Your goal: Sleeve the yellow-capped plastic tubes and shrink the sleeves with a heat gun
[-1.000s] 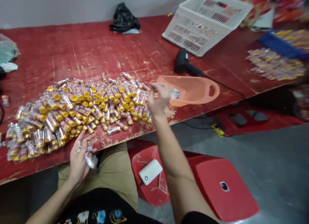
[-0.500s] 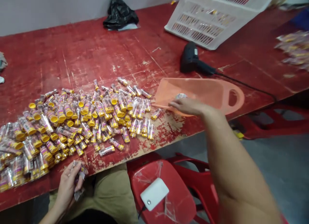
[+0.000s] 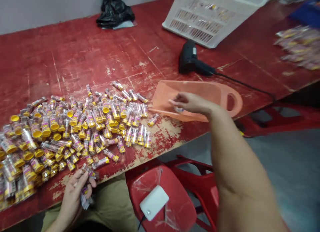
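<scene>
A big heap of small clear-wrapped tubes with yellow caps (image 3: pixel 75 125) covers the left part of the worn red table (image 3: pixel 100 58). My left hand (image 3: pixel 75 195) is at the table's near edge, fingers closed round a few wrapped tubes (image 3: pixel 86 192). My right hand (image 3: pixel 192 103) reaches over the orange plastic scoop (image 3: pixel 220 95), fingers pinched together above its open end; something small may be in them, but it is blurred.
A black heat gun (image 3: pixel 191 60) with its cord lies behind the scoop. A white slotted basket (image 3: pixel 212 18) stands at the back, a black bag (image 3: pixel 113 10) beyond it. More wrapped packs (image 3: pixel 300 47) lie far right. Red stools (image 3: pixel 162 198) stand below, one bearing a white device (image 3: pixel 153 202).
My right hand went from the heap's right edge to the orange scoop and now hovers over its open end. The left hand stayed at the table edge with its tubes. The view shifted right.
</scene>
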Tool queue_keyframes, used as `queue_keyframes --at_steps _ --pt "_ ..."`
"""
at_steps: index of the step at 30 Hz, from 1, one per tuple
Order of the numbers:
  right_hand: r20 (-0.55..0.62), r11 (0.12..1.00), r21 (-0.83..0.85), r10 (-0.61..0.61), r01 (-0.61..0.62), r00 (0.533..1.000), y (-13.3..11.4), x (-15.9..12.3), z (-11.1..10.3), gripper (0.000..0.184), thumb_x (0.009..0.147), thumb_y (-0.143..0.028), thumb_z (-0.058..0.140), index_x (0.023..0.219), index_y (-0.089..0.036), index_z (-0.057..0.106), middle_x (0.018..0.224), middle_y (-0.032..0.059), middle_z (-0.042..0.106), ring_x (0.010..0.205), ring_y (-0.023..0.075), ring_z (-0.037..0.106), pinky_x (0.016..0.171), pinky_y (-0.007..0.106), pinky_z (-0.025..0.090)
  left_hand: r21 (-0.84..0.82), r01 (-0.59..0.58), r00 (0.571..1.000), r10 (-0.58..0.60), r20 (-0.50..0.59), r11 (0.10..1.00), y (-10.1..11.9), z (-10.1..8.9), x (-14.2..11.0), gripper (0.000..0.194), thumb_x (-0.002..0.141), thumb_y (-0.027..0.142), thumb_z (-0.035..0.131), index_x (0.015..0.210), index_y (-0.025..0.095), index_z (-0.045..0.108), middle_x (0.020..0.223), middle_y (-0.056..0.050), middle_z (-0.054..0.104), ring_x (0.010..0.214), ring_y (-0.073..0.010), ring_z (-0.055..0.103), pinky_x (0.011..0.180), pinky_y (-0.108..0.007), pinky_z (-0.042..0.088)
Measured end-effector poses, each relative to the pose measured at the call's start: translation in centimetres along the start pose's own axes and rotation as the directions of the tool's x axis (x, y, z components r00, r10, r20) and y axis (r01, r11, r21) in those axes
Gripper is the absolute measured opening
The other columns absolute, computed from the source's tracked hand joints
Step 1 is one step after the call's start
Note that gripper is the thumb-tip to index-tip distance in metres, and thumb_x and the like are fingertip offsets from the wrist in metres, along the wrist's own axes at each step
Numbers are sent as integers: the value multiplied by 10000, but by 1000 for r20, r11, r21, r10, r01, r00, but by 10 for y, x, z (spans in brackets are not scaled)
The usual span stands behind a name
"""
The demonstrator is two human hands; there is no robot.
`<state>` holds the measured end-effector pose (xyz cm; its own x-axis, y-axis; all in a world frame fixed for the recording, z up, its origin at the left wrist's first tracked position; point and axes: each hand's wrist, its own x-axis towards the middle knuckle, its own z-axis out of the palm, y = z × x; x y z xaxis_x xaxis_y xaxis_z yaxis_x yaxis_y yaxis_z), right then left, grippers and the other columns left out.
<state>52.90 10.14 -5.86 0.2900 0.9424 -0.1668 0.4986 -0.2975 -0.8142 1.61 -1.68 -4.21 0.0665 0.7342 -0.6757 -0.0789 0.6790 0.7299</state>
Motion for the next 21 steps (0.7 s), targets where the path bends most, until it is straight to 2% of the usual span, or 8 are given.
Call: queue_keyframes --at_steps 3,5,7,10,12,14,17,21 --pt "-153 996 89 -7 21 988 -37 -56 11 199 928 -369 725 977 -190 654 913 18 745 799 106 686 771 266 598 46 -43 999 42 25 998 6 8 -3 534 674 592 918 814 167 625 556 41 630 374 -25 371 391 -147 326" --pt "-200 969 231 -41 88 979 -60 -105 36 261 989 -436 636 1130 -218 654 1047 27 746 916 114 708 809 272 621 56 -82 995 79 59 995 11 16 -2 552 680 608 912 730 179 570 446 92 492 357 -23 341 388 -136 349" --pt "-140 898 418 -89 140 986 -77 -151 77 367 989 -553 595 1160 -234 657 1087 45 747 947 140 719 825 309 641 53 -102 988 94 126 993 16 27 -1 594 686 611 909 664 185 496 393 116 365 349 -20 309 379 -125 332" --pt "-85 747 643 -147 167 986 -92 -217 153 538 905 -706 630 1149 -226 654 1077 71 752 922 179 739 806 351 655 30 -115 971 106 212 993 21 40 -8 576 631 586 949 719 167 563 470 97 486 388 -3 335 377 -105 275" --pt "-85 675 722 -132 153 988 -98 -261 200 542 897 -691 658 1159 -217 648 1060 80 759 900 184 752 796 347 653 14 -86 961 80 265 996 21 40 -19 581 569 540 988 808 151 629 573 62 593 425 -4 392 382 -107 269" --pt "-144 658 740 -47 139 989 -98 -297 233 469 908 -608 704 1170 -223 649 1050 72 765 868 171 758 776 317 645 -36 -64 957 71 280 997 19 34 -26 576 592 563 970 786 157 611 502 97 495 389 1 327 367 -114 207" --pt "-286 718 674 39 172 957 -92 -319 261 320 925 -448 746 1155 -232 689 1021 52 766 827 145 745 734 264 616 -222 -29 948 97 302 975 14 17 -22 566 603 521 981 749 153 577 518 105 461 406 9 350 379 -113 191" --pt "-377 788 534 -103 307 920 -103 -325 275 309 873 -297 814 1169 -235 750 1113 69 756 973 174 741 861 306 611 -412 9 964 101 246 911 8 -9 -25 531 634 437 991 763 145 567 568 90 492 447 4 427 388 -110 180"
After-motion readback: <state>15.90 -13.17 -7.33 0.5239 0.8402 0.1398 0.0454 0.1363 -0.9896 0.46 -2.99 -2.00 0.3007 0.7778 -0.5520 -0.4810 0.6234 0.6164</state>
